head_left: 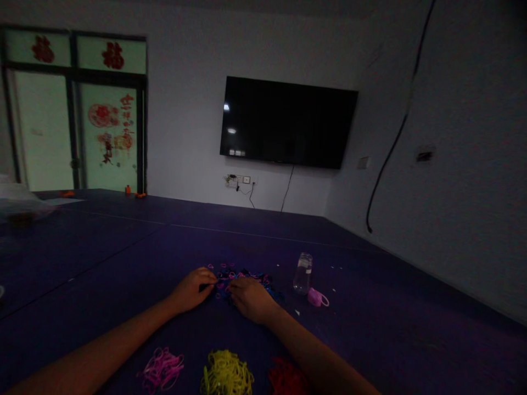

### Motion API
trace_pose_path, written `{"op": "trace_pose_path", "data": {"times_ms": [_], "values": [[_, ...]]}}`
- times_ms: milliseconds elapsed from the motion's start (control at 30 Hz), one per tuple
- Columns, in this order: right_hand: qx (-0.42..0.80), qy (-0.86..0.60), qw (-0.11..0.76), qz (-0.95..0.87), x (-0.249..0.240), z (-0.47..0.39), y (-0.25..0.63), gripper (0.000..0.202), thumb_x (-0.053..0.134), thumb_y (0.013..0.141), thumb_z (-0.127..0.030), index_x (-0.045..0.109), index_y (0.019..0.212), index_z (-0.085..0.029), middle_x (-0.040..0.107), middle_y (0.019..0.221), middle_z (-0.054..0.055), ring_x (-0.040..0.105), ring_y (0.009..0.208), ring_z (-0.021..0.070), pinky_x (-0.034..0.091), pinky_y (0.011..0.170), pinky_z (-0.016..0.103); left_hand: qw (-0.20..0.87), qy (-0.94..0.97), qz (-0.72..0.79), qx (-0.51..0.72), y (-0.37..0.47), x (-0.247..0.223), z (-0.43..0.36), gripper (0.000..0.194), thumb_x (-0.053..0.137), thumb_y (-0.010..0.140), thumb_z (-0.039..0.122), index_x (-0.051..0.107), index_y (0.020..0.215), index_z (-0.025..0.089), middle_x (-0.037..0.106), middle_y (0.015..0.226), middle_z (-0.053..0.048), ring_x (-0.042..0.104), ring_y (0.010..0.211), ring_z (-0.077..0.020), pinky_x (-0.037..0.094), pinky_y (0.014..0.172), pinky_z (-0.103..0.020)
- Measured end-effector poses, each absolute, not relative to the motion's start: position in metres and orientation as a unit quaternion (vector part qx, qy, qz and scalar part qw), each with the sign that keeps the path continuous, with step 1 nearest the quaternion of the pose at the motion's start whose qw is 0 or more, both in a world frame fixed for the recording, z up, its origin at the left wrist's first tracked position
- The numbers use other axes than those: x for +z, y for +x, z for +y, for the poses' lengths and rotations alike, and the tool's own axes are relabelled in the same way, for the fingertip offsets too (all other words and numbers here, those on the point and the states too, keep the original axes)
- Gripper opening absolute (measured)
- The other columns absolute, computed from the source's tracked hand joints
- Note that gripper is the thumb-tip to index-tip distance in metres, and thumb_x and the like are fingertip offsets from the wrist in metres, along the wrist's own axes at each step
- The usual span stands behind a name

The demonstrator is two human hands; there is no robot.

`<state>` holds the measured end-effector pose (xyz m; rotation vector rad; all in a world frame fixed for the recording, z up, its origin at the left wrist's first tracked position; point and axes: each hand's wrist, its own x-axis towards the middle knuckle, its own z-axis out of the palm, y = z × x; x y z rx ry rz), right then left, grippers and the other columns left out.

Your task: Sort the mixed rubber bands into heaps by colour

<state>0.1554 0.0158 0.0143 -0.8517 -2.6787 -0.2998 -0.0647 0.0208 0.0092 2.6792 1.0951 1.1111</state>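
A mixed pile of small rubber bands (263,278), mostly blue, dark and pink, lies on the dark purple tabletop (135,263). At its left edge is my left hand (194,291), thumb and fingertips brought close together; anything between them is too small to make out. My right hand (252,299) rests over the pile's near side with its fingers bent down into the bands, and its fingertips are partly hidden. Closer to me sit sorted heaps: pink bands (162,370), yellow bands (228,374) and red bands (287,377), the red ones partly behind my right forearm.
Right of the pile stands a clear plastic bottle (303,273), with a pink cap with a loop (317,297) beside it. White scraps (297,312) lie nearby. A clear plastic bag (22,202) is at far left; small orange objects (140,195) sit along the back edge.
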Motion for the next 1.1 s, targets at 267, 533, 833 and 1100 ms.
{"op": "trace_pose_path", "data": {"times_ms": [267,533,833,1100], "values": [[-0.105,-0.293,0.158,-0.937,0.01,0.021,0.157,0.024,0.042,0.086,-0.017,0.061,0.1,-0.015,0.062,0.103,0.009,0.056,0.093,0.0184,0.041,0.084,0.03,-0.014,0.833,0.403,0.378,-0.066,0.007,0.023,0.016,0.054,0.078,0.012,0.068,0.076,0.019,0.068,0.094,-0.006,0.059,0.093,-0.0211,0.045,0.084,-0.037],[-0.102,-0.295,0.165,-0.936,0.013,0.018,0.156,0.023,0.042,0.085,-0.016,0.061,0.098,-0.015,0.062,0.104,0.009,0.056,0.094,0.0184,0.041,0.083,0.029,0.003,0.895,0.307,0.325,-0.061,0.014,0.013,0.016,0.052,0.078,0.012,0.067,0.079,0.02,0.068,0.089,-0.005,0.057,0.092,-0.0198,0.044,0.086,-0.036],[-0.107,-0.294,0.167,-0.935,0.008,0.022,0.157,0.021,0.043,0.086,-0.017,0.06,0.098,-0.016,0.062,0.102,0.009,0.056,0.093,0.0182,0.041,0.082,0.029,0.006,0.913,0.306,0.269,-0.061,0.015,0.015,0.026,0.051,0.077,0.007,0.067,0.091,0.021,0.066,0.097,-0.005,0.055,0.096,-0.0213,0.043,0.086,-0.035],[-0.11,-0.299,0.158,-0.935,0.014,0.016,0.156,0.02,0.042,0.087,-0.016,0.06,0.095,-0.015,0.063,0.098,0.009,0.056,0.091,0.0183,0.041,0.081,0.029,0.014,0.909,0.288,0.3,-0.061,0.013,0.017,0.02,0.049,0.081,0.009,0.066,0.077,0.019,0.067,0.089,-0.005,0.057,0.09,-0.019,0.044,0.082,-0.032]]}}
